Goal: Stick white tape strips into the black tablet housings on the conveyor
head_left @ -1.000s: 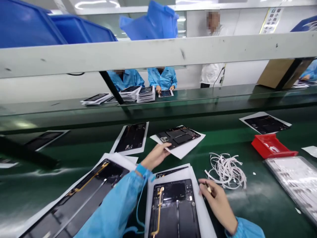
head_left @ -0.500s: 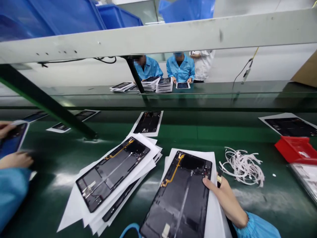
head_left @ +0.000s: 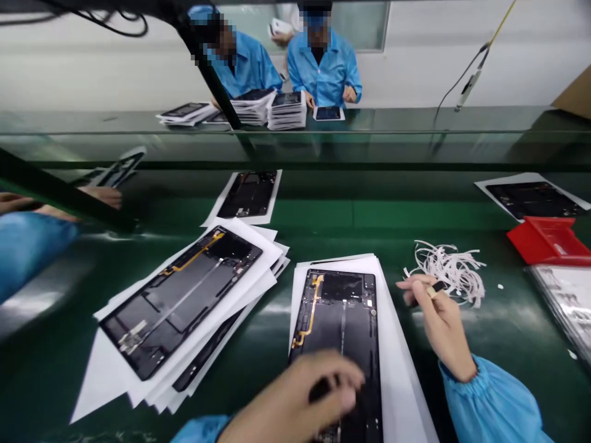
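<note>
A black tablet back housing [head_left: 332, 326] with a gold flex cable lies on white paper sheets in front of me. Over its lower part is my left hand [head_left: 305, 394], slightly blurred. Its fingers are curled, with a gap between thumb and forefinger, and I see nothing in it. My right hand [head_left: 441, 320] is off to the right of the paper, beside a tangle of thin white strips [head_left: 450, 267]. Its fingers are loosely bent and no held object shows. A black and beige band [head_left: 435, 288] sits on one finger.
To the left stands a stack of housings [head_left: 184, 301] interleaved with paper. Single housings lie behind [head_left: 249, 194] and at far right [head_left: 530, 197], near a red bin [head_left: 551, 240]. A co-worker's hands [head_left: 104, 197] are at left; a green post [head_left: 69, 194] slants there. Two co-workers sit opposite.
My right hand has let go of the housing's edge and moved right. My left hand has come into view over the housing, which now lies straighter. The view has tilted down.
</note>
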### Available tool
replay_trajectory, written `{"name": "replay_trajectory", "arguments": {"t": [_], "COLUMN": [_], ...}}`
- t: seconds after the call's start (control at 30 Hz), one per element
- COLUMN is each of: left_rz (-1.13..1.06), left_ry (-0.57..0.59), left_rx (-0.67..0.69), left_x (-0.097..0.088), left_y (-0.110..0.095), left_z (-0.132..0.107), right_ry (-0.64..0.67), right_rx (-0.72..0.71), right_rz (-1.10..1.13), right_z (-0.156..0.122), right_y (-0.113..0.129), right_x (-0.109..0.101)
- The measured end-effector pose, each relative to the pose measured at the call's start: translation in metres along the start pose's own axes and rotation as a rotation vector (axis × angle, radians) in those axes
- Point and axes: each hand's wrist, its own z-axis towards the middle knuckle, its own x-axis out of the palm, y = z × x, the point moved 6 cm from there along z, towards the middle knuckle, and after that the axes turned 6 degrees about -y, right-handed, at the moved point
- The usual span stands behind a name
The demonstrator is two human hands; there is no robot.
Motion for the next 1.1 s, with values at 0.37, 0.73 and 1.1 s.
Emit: {"name": "replay_trajectory", "arguments": {"t": [0.37,0.73,1.1], "left_rz": [0.356,0.372,0.360], "left_ry": [0.000,0.005,-0.029], "left_rx": [0.247,0.222,0.230], "left_x": [0.026,0.022,0.025], "left_y": [0.017,0.023,0.022], "left_z": [0.107,0.097,0.099], "right_ry": [0.158,0.093,0.047], "right_rx": [0.032,-0.157,-0.129], "right_rz": [0.187,0.108,0.092], "right_z": [-0.033,-0.037,-0.035], "right_y": [-0.023,-0.011,-0.013], "right_x": [0.034,0.031,0.028]}}
